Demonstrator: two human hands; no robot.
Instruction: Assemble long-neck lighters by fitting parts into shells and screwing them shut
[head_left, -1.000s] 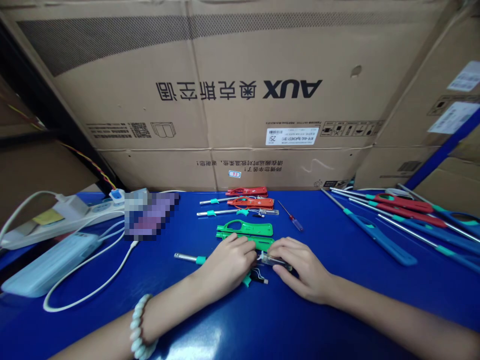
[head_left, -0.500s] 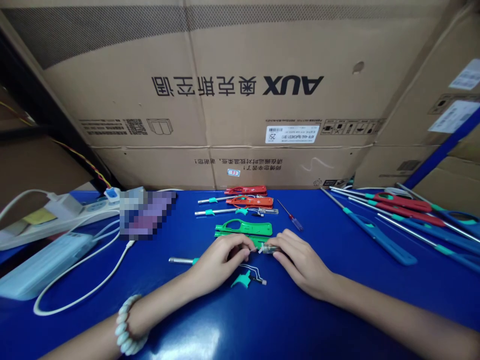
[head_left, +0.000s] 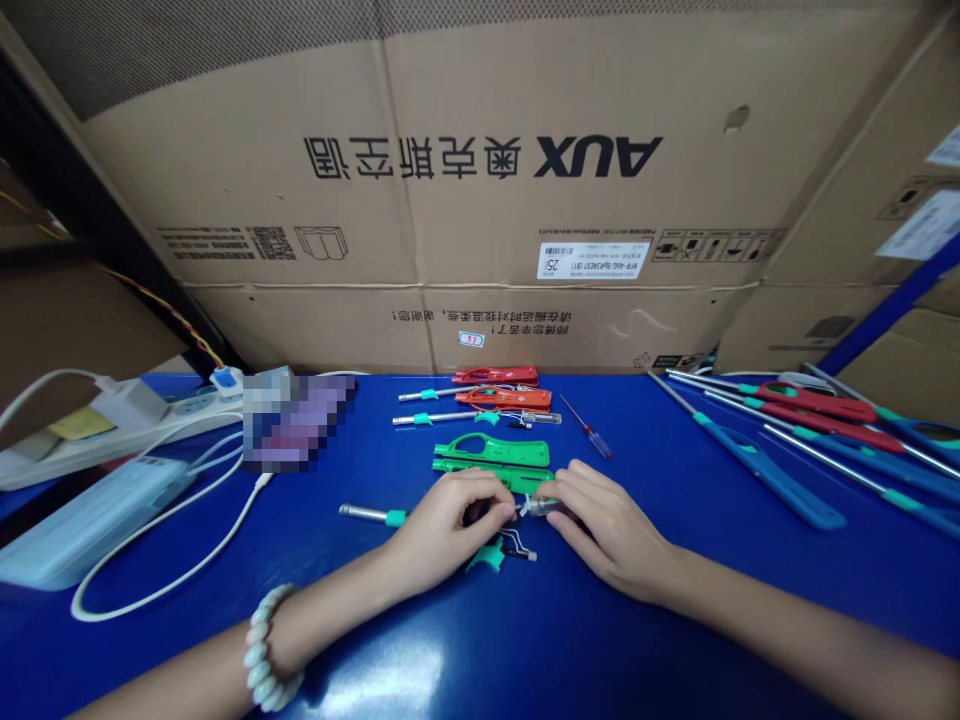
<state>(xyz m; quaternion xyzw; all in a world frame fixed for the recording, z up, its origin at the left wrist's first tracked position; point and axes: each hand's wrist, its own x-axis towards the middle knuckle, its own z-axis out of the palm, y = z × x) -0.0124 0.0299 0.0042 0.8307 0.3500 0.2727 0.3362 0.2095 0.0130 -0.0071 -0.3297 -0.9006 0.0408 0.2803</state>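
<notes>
My right hand (head_left: pixel 611 530) is closed around a small clear lighter fuel tank (head_left: pixel 543 507), whose white valve end points left. Against that end, my left hand (head_left: pixel 457 512) pinches thumb and fingertips together; whatever is between them is too small to make out. Beyond the hands lie two green lighter casing halves (head_left: pixel 517 450). A metal lighter tube (head_left: pixel 361 512) with a teal collar sticks out to the left from behind my left hand. Just below the fingers are a teal trigger (head_left: pixel 487 556) and a dark igniter (head_left: pixel 519 553) with thin white wires.
Red (head_left: pixel 491 376) and orange lighter casings (head_left: pixel 499 401) with their parts lie at the back, beside a screwdriver (head_left: pixel 589 430). Several long lighters (head_left: pixel 780 480) lie at right. A power strip (head_left: pixel 195 405), light-blue power bank (head_left: pixel 90 525) and white cable occupy the left. Cardboard (head_left: pixel 465 220) stands behind.
The camera view has shifted slightly. My left fingertips sit a little closer to the fuel tank's valve end; my right hand keeps its hold on the tank.
</notes>
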